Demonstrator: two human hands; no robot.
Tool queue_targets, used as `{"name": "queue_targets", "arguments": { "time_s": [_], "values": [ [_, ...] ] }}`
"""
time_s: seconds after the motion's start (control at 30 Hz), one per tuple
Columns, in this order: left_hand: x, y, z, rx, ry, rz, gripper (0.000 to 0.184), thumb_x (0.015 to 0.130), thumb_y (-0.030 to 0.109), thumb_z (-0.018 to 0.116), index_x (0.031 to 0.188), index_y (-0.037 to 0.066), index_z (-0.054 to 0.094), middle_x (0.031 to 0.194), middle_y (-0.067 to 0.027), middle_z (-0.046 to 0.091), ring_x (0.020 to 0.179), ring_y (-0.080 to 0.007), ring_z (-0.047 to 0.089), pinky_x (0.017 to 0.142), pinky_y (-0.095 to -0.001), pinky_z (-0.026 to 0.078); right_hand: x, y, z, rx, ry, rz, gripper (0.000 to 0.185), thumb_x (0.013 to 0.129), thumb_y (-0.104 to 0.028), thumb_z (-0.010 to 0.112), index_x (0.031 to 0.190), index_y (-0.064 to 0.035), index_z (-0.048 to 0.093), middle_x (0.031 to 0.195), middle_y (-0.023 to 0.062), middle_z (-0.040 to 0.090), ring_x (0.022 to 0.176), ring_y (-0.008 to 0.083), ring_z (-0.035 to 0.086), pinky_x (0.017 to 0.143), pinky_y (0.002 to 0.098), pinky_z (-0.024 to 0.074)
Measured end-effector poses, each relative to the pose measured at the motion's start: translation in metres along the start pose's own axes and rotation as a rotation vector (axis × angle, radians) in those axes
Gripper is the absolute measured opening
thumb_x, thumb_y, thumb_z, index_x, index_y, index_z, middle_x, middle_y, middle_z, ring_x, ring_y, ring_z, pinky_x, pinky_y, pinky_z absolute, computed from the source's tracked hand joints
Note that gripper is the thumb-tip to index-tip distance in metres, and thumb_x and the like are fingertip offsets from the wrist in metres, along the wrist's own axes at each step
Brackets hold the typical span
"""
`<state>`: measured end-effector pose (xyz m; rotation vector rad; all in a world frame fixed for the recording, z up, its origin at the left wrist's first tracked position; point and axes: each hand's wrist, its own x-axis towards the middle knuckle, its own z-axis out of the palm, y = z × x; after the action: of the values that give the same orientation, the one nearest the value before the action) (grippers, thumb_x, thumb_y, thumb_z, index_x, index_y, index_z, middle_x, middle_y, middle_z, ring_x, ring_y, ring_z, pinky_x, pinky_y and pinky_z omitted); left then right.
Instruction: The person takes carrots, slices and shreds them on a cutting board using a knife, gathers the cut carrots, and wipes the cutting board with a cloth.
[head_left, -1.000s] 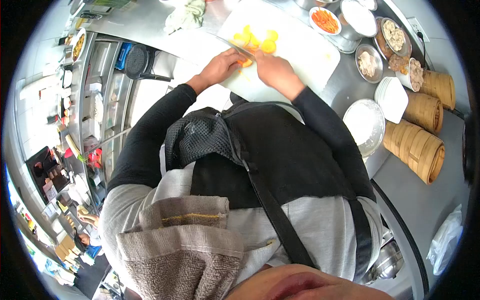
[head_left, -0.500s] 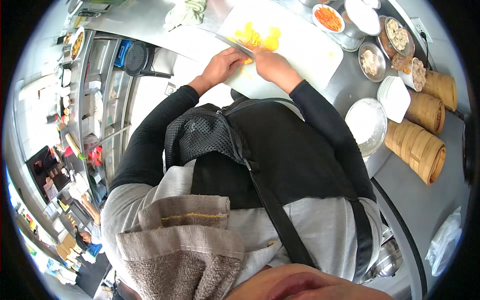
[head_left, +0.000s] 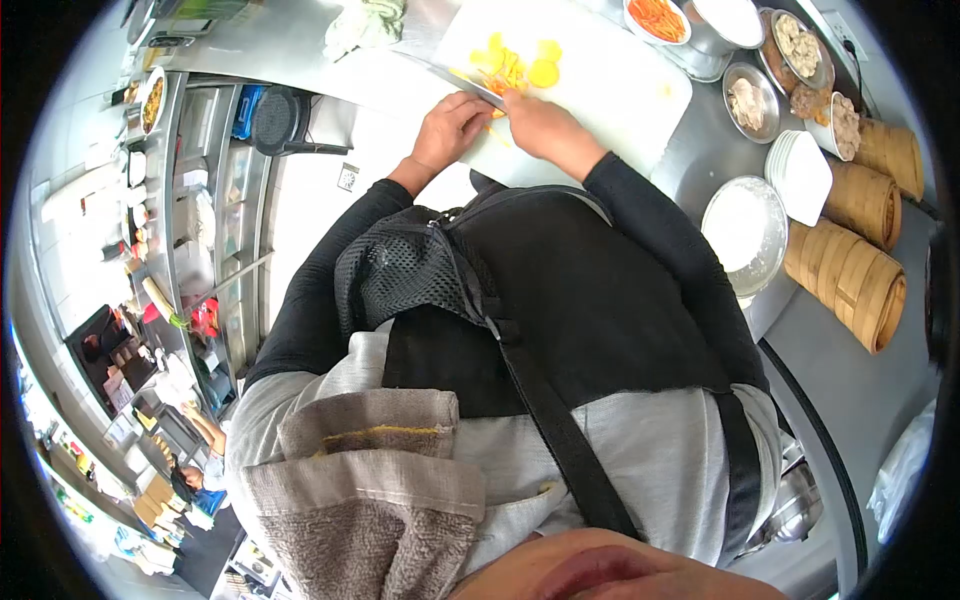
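Note:
My right hand point(head_left: 545, 128) is closed around the handle of a knife point(head_left: 462, 82), whose blade points to the upper left. Beside the blade, the curled fingers of my left hand point(head_left: 447, 133) press on a yellow-orange vegetable piece point(head_left: 497, 113), mostly hidden by fingers and blade. Both hands are over the near left part of a white cutting board point(head_left: 620, 110). Beyond the knife lies a loose pile of cut yellow-orange strips point(head_left: 500, 62). Rounder yellow slices point(head_left: 544, 73) rest to the right of that pile.
A bowl of orange strips point(head_left: 657, 18) stands past the board's right corner. Metal bowls of food point(head_left: 750, 104), stacked white dishes point(head_left: 800, 175), a bowl of white powder point(head_left: 745, 225) and bamboo steamers point(head_left: 848, 285) line the right. A cloth point(head_left: 365, 25) lies at upper left.
The whole view has shifted slightly with my head. My hands stay at the same spot on the board, with the knife's angle and the cut strips changed only a little.

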<state>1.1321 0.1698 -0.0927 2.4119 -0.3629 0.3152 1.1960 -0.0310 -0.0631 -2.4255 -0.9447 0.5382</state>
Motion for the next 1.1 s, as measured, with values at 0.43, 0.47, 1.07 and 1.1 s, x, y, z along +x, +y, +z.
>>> {"name": "queue_targets", "arguments": {
  "time_s": [0.43, 0.47, 1.07, 1.1],
  "values": [
    [-0.005, 0.000, 0.007, 0.055, 0.113, -0.038, 0.014, 0.081, 0.008, 0.076, 0.094, 0.010, 0.072, 0.096, -0.0065, 0.069, 0.090, -0.0278, 0.067, 0.080, -0.0379, 0.056, -0.004, -0.018, -0.022, -0.068, -0.099, 0.066, 0.024, 0.096, -0.013, 0.041, 0.111, 0.0006, 0.054, 0.094, 0.0268, 0.070, 0.088, 0.0424, 0.070, 0.077, 0.0544, 0.0538],
    [-0.007, 0.000, 0.009, 0.061, 0.121, -0.040, 0.013, 0.081, 0.009, 0.075, 0.094, 0.010, 0.072, 0.096, -0.0065, 0.069, 0.090, -0.0278, 0.067, 0.080, -0.0380, 0.056, -0.005, -0.016, -0.014, -0.056, -0.096, 0.082, 0.025, 0.097, -0.014, 0.040, 0.110, 0.0002, 0.056, 0.095, 0.0259, 0.071, 0.089, 0.0416, 0.070, 0.077, 0.0541, 0.0539],
    [-0.010, 0.003, 0.006, 0.069, 0.122, -0.011, 0.013, 0.080, 0.007, 0.074, 0.092, 0.010, 0.071, 0.096, -0.0074, 0.069, 0.088, -0.0286, 0.066, 0.079, -0.0387, 0.055, 0.006, -0.007, 0.004, -0.017, -0.064, 0.031, 0.025, 0.096, -0.012, 0.038, 0.109, 0.0013, 0.056, 0.098, 0.0266, 0.070, 0.089, 0.0434, 0.070, 0.080, 0.0522, 0.0542],
    [-0.009, 0.004, 0.006, 0.064, 0.117, -0.012, 0.013, 0.080, 0.007, 0.074, 0.092, 0.010, 0.071, 0.096, -0.0074, 0.070, 0.088, -0.0287, 0.066, 0.080, -0.0389, 0.055, 0.006, -0.009, -0.002, -0.037, -0.083, 0.033, 0.026, 0.096, -0.012, 0.038, 0.109, 0.0017, 0.055, 0.098, 0.0267, 0.070, 0.089, 0.0433, 0.070, 0.080, 0.0523, 0.0543]
  ]
}}
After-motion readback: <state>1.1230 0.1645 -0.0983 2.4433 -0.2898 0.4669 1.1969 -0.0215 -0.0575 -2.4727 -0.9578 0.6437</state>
